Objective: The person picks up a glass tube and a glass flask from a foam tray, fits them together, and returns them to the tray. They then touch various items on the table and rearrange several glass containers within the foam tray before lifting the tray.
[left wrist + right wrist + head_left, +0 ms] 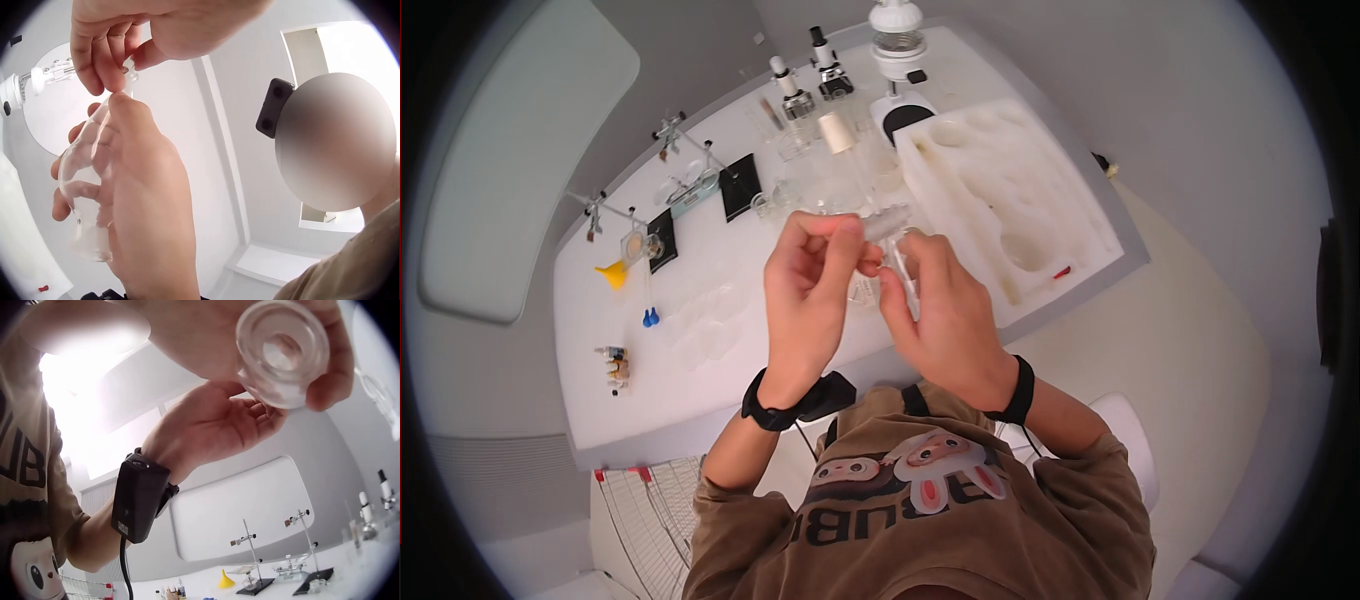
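while the glass vessel (92, 240) was gripped by the right hand (948, 315), its tip (130, 69) was pinched, seemingly adjusted, by the left hand (808, 290). steady support seemed needed.

Glass vessel (86, 164): clear, colourless and transparent, with fingers visible through its wall. Body bulges at the middle, narrows to a slender neck, and ends opposite in a broad, thick round rim (244, 332). Held raised over the near part of the surface (730, 375), body in the right grip (150, 187), neck end towards the left grip (178, 28). Small clear piece (130, 67) pinched at the neck end; whether separate cannot be determined.
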`<state>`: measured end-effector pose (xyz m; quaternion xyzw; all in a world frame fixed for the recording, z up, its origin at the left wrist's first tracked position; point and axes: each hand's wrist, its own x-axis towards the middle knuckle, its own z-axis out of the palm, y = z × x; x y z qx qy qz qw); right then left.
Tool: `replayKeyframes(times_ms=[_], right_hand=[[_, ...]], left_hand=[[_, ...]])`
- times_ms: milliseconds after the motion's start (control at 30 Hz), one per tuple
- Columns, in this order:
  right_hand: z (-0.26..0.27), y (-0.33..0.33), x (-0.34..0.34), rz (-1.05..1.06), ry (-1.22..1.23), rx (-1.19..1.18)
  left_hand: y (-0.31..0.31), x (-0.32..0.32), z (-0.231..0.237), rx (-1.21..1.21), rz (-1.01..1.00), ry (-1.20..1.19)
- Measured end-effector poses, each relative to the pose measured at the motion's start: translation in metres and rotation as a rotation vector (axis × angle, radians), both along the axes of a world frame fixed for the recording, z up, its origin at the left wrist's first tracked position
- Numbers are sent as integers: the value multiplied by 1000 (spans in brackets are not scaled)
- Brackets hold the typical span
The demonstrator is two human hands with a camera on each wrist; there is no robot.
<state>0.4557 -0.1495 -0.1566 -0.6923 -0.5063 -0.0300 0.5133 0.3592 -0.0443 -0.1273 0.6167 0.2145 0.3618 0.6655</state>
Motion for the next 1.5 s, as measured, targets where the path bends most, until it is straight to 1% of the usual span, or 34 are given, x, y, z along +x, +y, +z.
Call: replayKeyframes(times_ms=[67,100,167,233,267,333,400,467,533,567,633,667,767,800,833,867,900,933,967,1033,1167,1267,1367,1400,1433,1500], right_hand=[[1,-5,4,78,92,-47],[2,-9,8,55,91,-53],[3,-15,17,129,221,-102],[-1,-24,30,119,233,-130],[-4,-29,37,76,254,-147],[-11,-37,49,25,275,-165],[-23,-44,61,-111,254,-164],[-36,-52,75,-140,228,-158],[-46,-60,93,-166,199,-150],[-51,-64,103,-221,256,-151],[-66,-72,133,-306,346,-154],[-78,-77,153,-337,380,-157],[-111,-96,212,-384,367,-216],[-119,-100,227,-461,323,-328],[-127,-103,239,-536,278,-440],[-133,-105,247,-537,278,-439],[-139,-105,254,-532,280,-496],[-144,-105,259,-524,283,-553],[-144,-103,260,-522,282,-553],[-143,-100,261,-505,298,-624],[-149,-96,266,-483,289,-645],[-150,-90,267,-460,257,-637],[-157,-84,266,-473,295,-607],[-164,-81,268,-474,231,-563],[-170,-80,268,-474,167,-520],[-171,-79,266,-482,129,-485]], left_hand=[[1,2,-2,24,-20,17],[0,4,-2,53,-18,35],[-4,11,-3,75,-39,53],[-8,20,-7,128,-7,86],[-10,25,-9,126,-19,84],[-13,39,-13,39,-15,107],[-16,55,-20,52,-40,132],[-22,70,-23,66,-63,161],[-27,82,-23,284,-97,311],[-29,84,-21,282,-101,312],[-31,85,-15,433,-169,500],[-30,84,-21,457,-152,494],[-21,70,-30,404,-162,530],[-19,66,-31,338,-148,552],[-15,61,-34,337,-149,554],[-11,56,-39,344,-130,559],[-8,52,-42,353,-110,563],[-6,47,-42,317,-96,597],[-4,43,-44,316,-94,598],[1,34,-50,289,-54,632],[1,22,-56,243,-15,680],[-1,15,-66,192,-27,689],[-5,10,-75,164,-41,686],[-7,9,-79,219,-46,682],[-10,8,-80,215,-47,686],[-17,6,-78,285,-89,754]])
